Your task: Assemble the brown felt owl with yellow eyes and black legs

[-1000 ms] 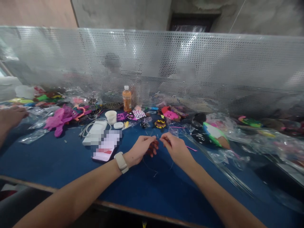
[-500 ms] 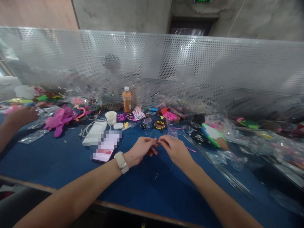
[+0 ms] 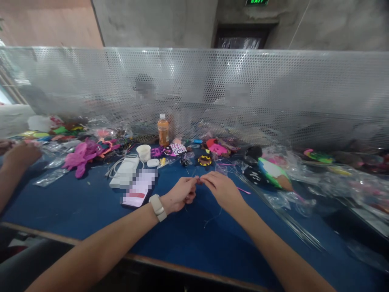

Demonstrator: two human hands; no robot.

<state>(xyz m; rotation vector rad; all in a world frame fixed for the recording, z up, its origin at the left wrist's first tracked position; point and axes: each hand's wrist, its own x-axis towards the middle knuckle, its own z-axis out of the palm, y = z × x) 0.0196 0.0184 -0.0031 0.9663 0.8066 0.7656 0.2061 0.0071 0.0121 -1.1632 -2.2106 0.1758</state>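
Note:
Over the middle of the blue table (image 3: pixel 75 202), my left hand (image 3: pixel 181 193) and my right hand (image 3: pixel 221 188) meet fingertip to fingertip. Both pinch a thin pale thread (image 3: pixel 212 217) whose loose end trails down onto the cloth below my right hand. A small dark piece sits inside my left fingers, too hidden to name. A pale watch (image 3: pixel 157 206) is strapped on my left wrist. A phone (image 3: pixel 138 188) lies just left of my left hand.
Felt shapes, a pink felt figure (image 3: pixel 79 155), a white cup (image 3: pixel 144 152), an orange drink bottle (image 3: pixel 163 129) and clear plastic bags (image 3: pixel 304 194) crowd the back and right. A perforated metal screen (image 3: pixel 212 89) closes the far side. Another person's hand (image 3: pixel 21 154) rests at the far left.
My two hands have drawn together until the fingertips touch, and the thread's loop below them has shrunk to a short tail. The other person's hand at the left shifted a little.

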